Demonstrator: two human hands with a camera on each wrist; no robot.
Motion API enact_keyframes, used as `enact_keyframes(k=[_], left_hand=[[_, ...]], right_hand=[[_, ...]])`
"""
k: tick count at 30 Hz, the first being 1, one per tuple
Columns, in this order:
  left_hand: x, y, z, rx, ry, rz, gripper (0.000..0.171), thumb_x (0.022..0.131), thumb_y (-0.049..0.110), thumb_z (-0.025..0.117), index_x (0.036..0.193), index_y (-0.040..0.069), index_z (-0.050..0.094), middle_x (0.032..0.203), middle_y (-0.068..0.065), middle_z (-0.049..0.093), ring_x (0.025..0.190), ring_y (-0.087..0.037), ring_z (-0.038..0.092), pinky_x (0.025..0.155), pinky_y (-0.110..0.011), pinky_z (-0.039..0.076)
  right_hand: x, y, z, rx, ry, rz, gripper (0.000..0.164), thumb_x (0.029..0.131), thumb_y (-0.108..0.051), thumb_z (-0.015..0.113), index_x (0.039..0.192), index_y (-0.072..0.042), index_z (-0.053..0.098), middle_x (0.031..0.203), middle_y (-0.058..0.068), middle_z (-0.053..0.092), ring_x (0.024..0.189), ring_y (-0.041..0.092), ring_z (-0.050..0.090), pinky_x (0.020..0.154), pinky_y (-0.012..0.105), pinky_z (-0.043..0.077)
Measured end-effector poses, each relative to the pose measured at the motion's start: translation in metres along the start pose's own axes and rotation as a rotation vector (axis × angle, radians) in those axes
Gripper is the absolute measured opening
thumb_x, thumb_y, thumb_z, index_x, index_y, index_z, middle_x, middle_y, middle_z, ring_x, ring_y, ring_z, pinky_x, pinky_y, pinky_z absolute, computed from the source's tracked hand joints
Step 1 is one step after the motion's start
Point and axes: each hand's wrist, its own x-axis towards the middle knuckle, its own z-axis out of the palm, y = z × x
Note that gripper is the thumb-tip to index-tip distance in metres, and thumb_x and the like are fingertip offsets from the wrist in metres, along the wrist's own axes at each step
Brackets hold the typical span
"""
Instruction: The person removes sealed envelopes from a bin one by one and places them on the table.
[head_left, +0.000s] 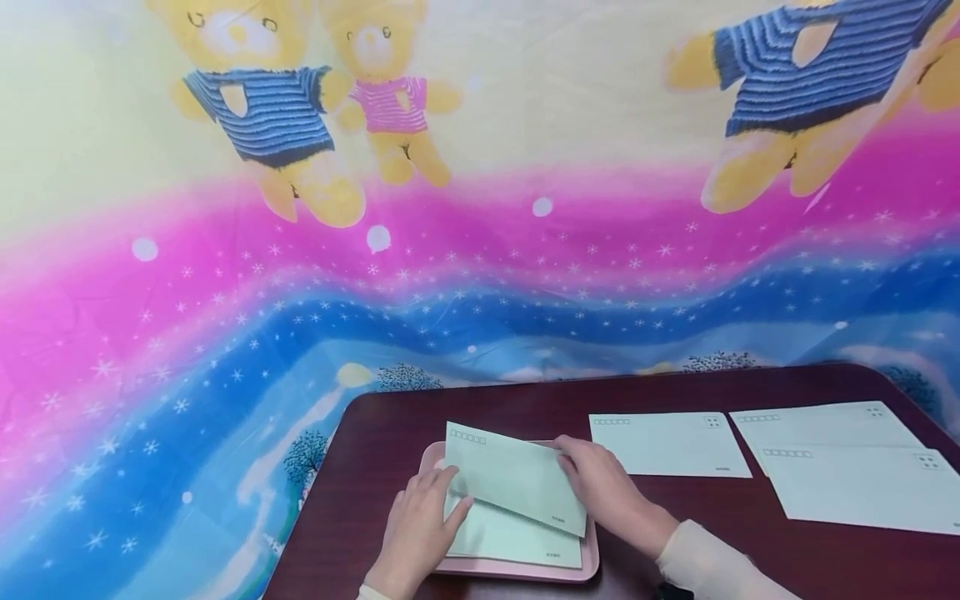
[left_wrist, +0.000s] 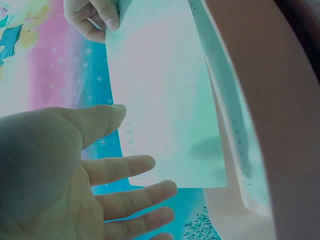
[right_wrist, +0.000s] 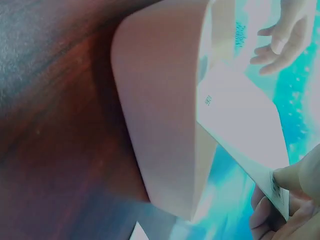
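My right hand [head_left: 603, 483] pinches a white envelope [head_left: 513, 471] by its upper right corner, thumb on one face and fingers behind, as the right wrist view shows. That envelope is tilted above a pale pink tray [head_left: 517, 572]. Beneath it, another white envelope [head_left: 517, 537] lies in the tray. At the raised envelope's left end is my left hand [head_left: 420, 521]. In the left wrist view this hand [left_wrist: 55, 170] has its fingers spread and fairly straight, not closed round the paper; whether any fingertip touches it is hard to tell.
Right of the tray, a single envelope [head_left: 663, 446] lies on the dark red-brown table [head_left: 390, 425]. Farther right, one envelope [head_left: 870, 492] overlaps another [head_left: 825, 425]. Behind the table hangs a colourful cloth [head_left: 480, 250] printed with teddy bears.
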Motion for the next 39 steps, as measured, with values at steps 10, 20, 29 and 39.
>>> enact_keyframes(k=[10,20,29,39], left_hand=[[0.003,0.007,-0.006,-0.002,0.004,0.009,0.046,0.094,0.038,0.069,0.132,0.012,0.064,0.13,-0.006,0.068,0.118,-0.029,0.063,0.086,-0.05,0.052],[0.005,0.016,-0.01,-0.029,-0.004,0.025,0.047,0.095,0.036,0.068,0.134,0.011,0.063,0.129,-0.008,0.067,0.121,-0.028,0.062,0.087,-0.05,0.052],[0.01,0.021,-0.008,-0.023,0.011,0.048,0.045,0.094,0.036,0.069,0.132,0.013,0.065,0.126,-0.008,0.069,0.122,-0.029,0.062,0.091,-0.053,0.052],[0.012,0.031,-0.005,-0.001,0.019,0.104,0.045,0.093,0.037,0.07,0.131,0.013,0.065,0.124,-0.007,0.07,0.119,-0.028,0.063,0.097,-0.049,0.051]], right_hand=[[-0.001,0.005,-0.028,0.001,0.048,-0.014,0.018,0.098,-0.004,0.062,0.111,-0.012,0.071,0.104,0.004,0.076,0.089,0.013,0.069,0.074,0.034,0.054],[-0.007,0.015,-0.052,-0.007,0.078,-0.028,0.022,0.098,-0.003,0.062,0.117,-0.007,0.069,0.115,0.012,0.075,0.086,0.016,0.067,0.07,0.033,0.05],[-0.011,0.02,-0.067,-0.024,0.088,-0.014,0.021,0.097,-0.003,0.062,0.116,-0.008,0.069,0.106,0.011,0.076,0.073,0.01,0.058,0.061,0.027,0.042],[-0.016,0.03,-0.082,-0.073,0.108,-0.007,0.021,0.097,-0.004,0.062,0.117,-0.007,0.068,0.106,0.012,0.075,0.074,0.013,0.056,0.064,0.03,0.043]])
